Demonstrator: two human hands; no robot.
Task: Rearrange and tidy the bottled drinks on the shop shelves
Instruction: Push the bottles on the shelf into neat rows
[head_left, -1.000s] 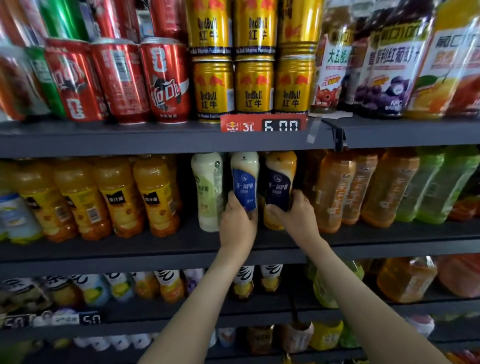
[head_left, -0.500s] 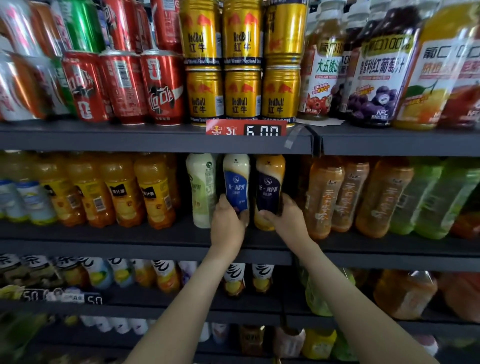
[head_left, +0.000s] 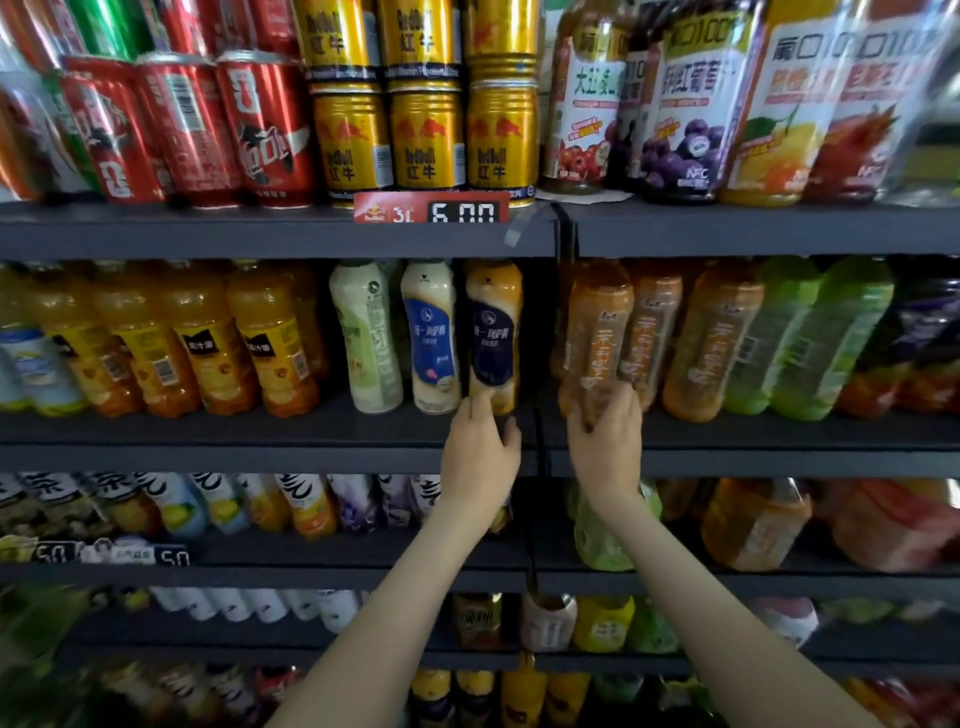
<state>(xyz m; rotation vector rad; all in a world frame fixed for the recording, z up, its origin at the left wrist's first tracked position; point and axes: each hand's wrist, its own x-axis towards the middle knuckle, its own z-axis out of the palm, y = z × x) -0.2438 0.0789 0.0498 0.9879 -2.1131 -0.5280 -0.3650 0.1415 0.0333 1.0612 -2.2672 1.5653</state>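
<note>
Shifting rightward since a second ago, our left grip (head_left: 480, 452) has quit the blue-labelled bottle (head_left: 431, 338) and now rests half-curled against the foot of the dark-labelled bottle (head_left: 493, 332) just above it; whether it clasps, we cannot tell. Our right grip (head_left: 605, 441) has crossed the shelf post (head_left: 543, 452) and curls round the amber tea bottle (head_left: 597, 338). We judge the first row straightened. Just right of that grip, a second tea bottle (head_left: 652, 332) crowds any lift.

so my left hand (head_left: 480, 457) slid off the blue-label milk tea bottle (head_left: 432, 338) and now its fingertips touch the bottom of the navy-label bottle (head_left: 492, 338) my right hand (head_left: 605, 441) just let go of, and the right one hopped over to grab the orange tea bottle (head_left: 597, 338) next door
</note>
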